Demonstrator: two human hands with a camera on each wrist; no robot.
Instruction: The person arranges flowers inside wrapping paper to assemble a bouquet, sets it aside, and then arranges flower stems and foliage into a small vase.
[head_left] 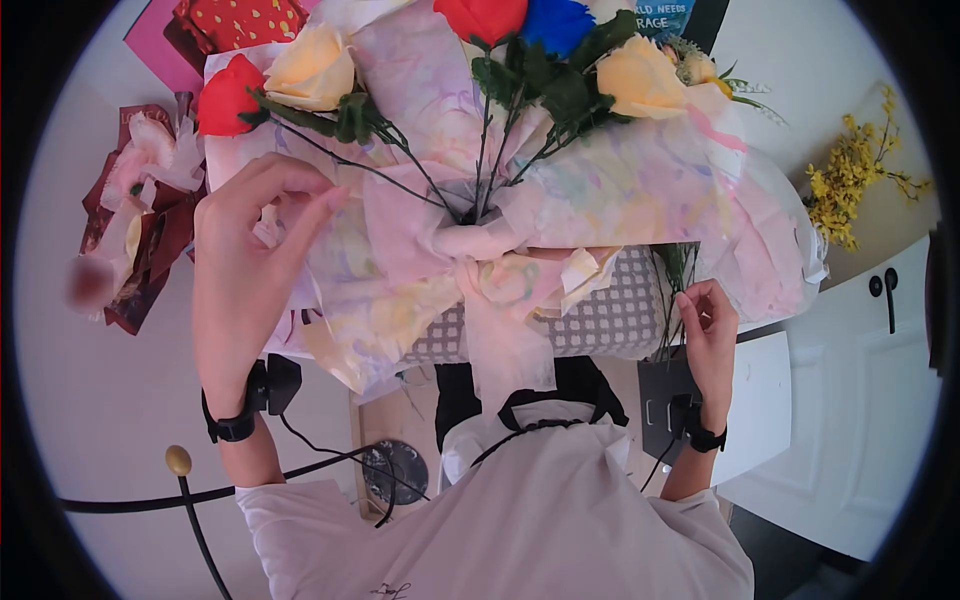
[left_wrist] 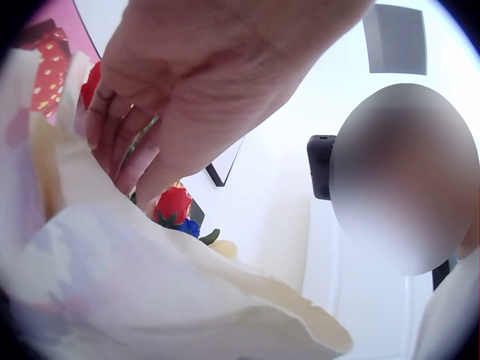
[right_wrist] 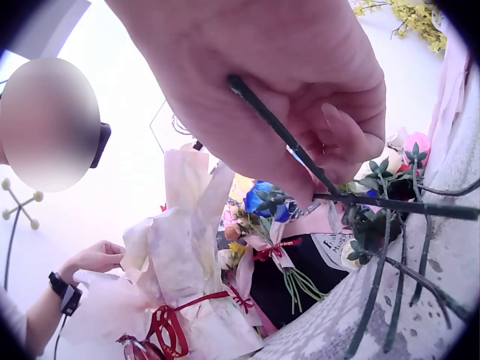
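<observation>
My left hand is at the left of the flower bouquet, bent fingers beside the pastel wrapping paper. Its fingertips sit just under the stem of a red rose; the paper hides them in the left wrist view, so I cannot tell whether they pinch anything. The bouquet lies on its back, cream roses and a blue rose at the top, a pink ribbon tied round its middle. At the right edge of the table, my right hand pinches a dark green flower stem.
More loose stems lie by the right hand on the patterned cloth. A dark red wrapped bouquet lies at the left. Yellow blossom branches stand at the right, above a white door.
</observation>
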